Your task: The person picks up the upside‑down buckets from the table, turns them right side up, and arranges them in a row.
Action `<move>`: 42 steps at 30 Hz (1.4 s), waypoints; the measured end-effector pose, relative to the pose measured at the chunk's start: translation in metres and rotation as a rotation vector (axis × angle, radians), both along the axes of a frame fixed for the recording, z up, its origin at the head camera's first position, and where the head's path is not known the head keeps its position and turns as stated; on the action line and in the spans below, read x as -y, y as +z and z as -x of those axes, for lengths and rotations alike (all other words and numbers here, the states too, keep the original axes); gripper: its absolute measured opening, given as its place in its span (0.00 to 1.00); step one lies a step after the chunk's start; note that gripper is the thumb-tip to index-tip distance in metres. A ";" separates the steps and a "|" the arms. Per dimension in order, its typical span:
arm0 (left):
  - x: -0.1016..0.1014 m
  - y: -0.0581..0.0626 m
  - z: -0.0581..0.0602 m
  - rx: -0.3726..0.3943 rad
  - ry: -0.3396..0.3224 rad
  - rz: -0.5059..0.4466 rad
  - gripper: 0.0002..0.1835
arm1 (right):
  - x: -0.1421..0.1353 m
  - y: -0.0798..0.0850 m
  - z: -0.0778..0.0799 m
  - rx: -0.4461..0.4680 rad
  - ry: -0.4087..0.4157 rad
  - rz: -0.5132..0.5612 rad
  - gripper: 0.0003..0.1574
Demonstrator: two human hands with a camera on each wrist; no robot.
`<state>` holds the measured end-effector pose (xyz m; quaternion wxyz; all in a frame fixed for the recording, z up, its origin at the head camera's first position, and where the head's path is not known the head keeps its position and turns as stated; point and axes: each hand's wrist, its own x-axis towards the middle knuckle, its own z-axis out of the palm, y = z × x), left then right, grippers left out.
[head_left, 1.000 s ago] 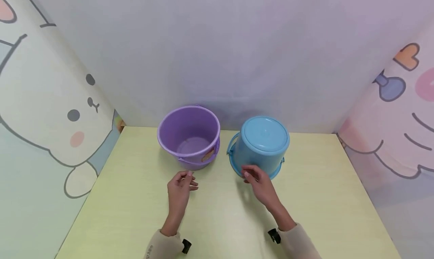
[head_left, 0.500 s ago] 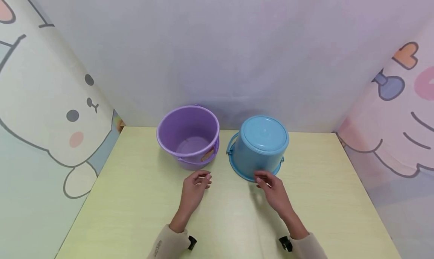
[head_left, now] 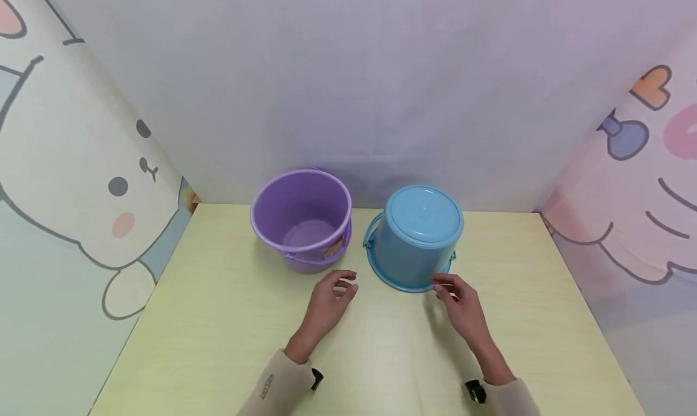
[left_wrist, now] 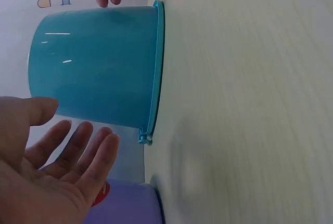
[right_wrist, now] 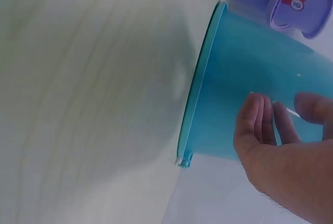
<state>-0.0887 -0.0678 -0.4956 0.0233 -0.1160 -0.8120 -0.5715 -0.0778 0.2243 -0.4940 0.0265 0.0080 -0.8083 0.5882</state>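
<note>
Head view: purple bucket [head_left: 301,219], upright; blue bucket [head_left: 418,240], upended beside it on surface [head_left: 381,355]; left hand [head_left: 330,298], right hand [head_left: 464,305], both relaxed, ungripping, near blue bucket.

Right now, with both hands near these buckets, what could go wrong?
The blue bucket stands upside down, narrowing upward, so the left hand and right hand might slip if they lift it by its sides. The purple bucket stands close beside it, so tipping the blue one leftward could knock it.
</note>
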 end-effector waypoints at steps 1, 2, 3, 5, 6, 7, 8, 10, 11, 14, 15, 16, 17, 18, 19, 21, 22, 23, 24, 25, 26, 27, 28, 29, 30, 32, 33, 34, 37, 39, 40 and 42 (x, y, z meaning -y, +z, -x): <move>-0.001 0.000 0.001 -0.006 -0.009 0.012 0.14 | -0.002 0.000 0.000 -0.002 -0.007 -0.011 0.17; -0.003 0.000 0.002 -0.010 -0.017 0.021 0.14 | -0.003 0.000 0.001 -0.004 -0.011 -0.024 0.18; -0.004 0.000 0.002 -0.016 -0.024 0.028 0.14 | -0.005 0.000 0.001 -0.006 -0.016 -0.037 0.18; -0.006 0.000 0.004 -0.023 -0.035 0.046 0.14 | -0.007 0.000 0.002 -0.008 -0.027 -0.061 0.18; -0.007 0.000 0.005 -0.023 -0.037 0.058 0.14 | -0.008 0.000 0.002 -0.009 -0.031 -0.074 0.18; -0.008 0.000 0.006 -0.025 -0.039 0.075 0.14 | -0.009 0.000 0.003 -0.010 -0.037 -0.088 0.18; -0.009 -0.001 0.006 -0.027 -0.042 0.089 0.14 | -0.011 -0.001 0.003 -0.011 -0.039 -0.099 0.18; -0.011 -0.001 0.008 -0.031 -0.043 0.118 0.15 | -0.013 -0.002 0.004 -0.012 -0.047 -0.124 0.18; -0.012 -0.002 0.009 -0.031 -0.044 0.132 0.15 | -0.014 -0.002 0.005 -0.012 -0.052 -0.133 0.18; -0.016 -0.003 0.012 -0.043 -0.053 0.169 0.16 | -0.016 -0.003 0.006 -0.009 -0.059 -0.163 0.18; -0.017 -0.003 0.013 -0.049 -0.055 0.188 0.17 | -0.017 -0.004 0.006 -0.009 -0.061 -0.172 0.17; -0.018 -0.003 0.014 -0.054 -0.059 0.209 0.17 | -0.017 -0.004 0.007 -0.008 -0.062 -0.183 0.17; -0.020 -0.004 0.015 -0.062 -0.064 0.233 0.18 | -0.017 -0.004 0.007 -0.010 -0.062 -0.190 0.17; -0.021 -0.004 0.015 -0.068 -0.066 0.260 0.18 | -0.018 -0.005 0.007 -0.012 -0.059 -0.203 0.17; -0.022 -0.004 0.016 -0.075 -0.067 0.286 0.19 | -0.018 -0.005 0.007 -0.017 -0.059 -0.218 0.17; -0.023 -0.003 0.016 -0.095 -0.070 0.340 0.20 | -0.019 -0.006 0.007 -0.026 -0.060 -0.248 0.17; -0.024 -0.003 0.017 -0.106 -0.075 0.363 0.20 | -0.020 -0.007 0.007 -0.031 -0.059 -0.264 0.17; -0.025 -0.004 0.017 -0.115 -0.077 0.388 0.21 | -0.021 -0.007 0.007 -0.037 -0.056 -0.276 0.18; -0.026 -0.004 0.018 -0.123 -0.079 0.411 0.21 | -0.021 -0.007 0.007 -0.043 -0.050 -0.291 0.19; -0.026 -0.005 0.018 -0.133 -0.084 0.432 0.22 | -0.022 -0.008 0.007 -0.047 -0.044 -0.307 0.19; -0.027 -0.006 0.019 -0.143 -0.091 0.454 0.22 | -0.023 -0.009 0.007 -0.050 -0.034 -0.321 0.20; -0.028 -0.008 0.019 -0.152 -0.100 0.474 0.23 | -0.024 -0.010 0.007 -0.053 -0.024 -0.336 0.20; -0.029 -0.009 0.020 -0.158 -0.108 0.496 0.23 | -0.025 -0.011 0.007 -0.056 -0.011 -0.352 0.21; -0.029 -0.010 0.020 -0.165 -0.116 0.518 0.24 | -0.025 -0.012 0.007 -0.059 0.004 -0.368 0.21; -0.030 -0.012 0.020 -0.172 -0.124 0.539 0.25 | -0.026 -0.012 0.007 -0.061 0.020 -0.387 0.22; -0.032 -0.014 0.020 -0.178 -0.142 0.574 0.26 | -0.026 -0.014 0.008 -0.062 0.048 -0.420 0.23; -0.033 -0.014 0.020 -0.179 -0.147 0.595 0.26 | -0.026 -0.014 0.008 -0.063 0.060 -0.436 0.24; -0.033 -0.015 0.020 -0.179 -0.152 0.615 0.26 | -0.027 -0.014 0.009 -0.063 0.073 -0.447 0.24; -0.036 -0.017 0.019 -0.175 -0.163 0.664 0.27 | -0.027 -0.015 0.009 -0.067 0.100 -0.474 0.25; -0.037 -0.018 0.019 -0.179 -0.165 0.701 0.27 | -0.027 -0.015 0.009 -0.077 0.118 -0.489 0.25; -0.038 -0.018 0.019 -0.182 -0.167 0.714 0.27 | -0.027 -0.016 0.009 -0.082 0.127 -0.494 0.25; -0.039 -0.019 0.019 -0.186 -0.169 0.743 0.27 | -0.027 -0.017 0.010 -0.092 0.142 -0.512 0.26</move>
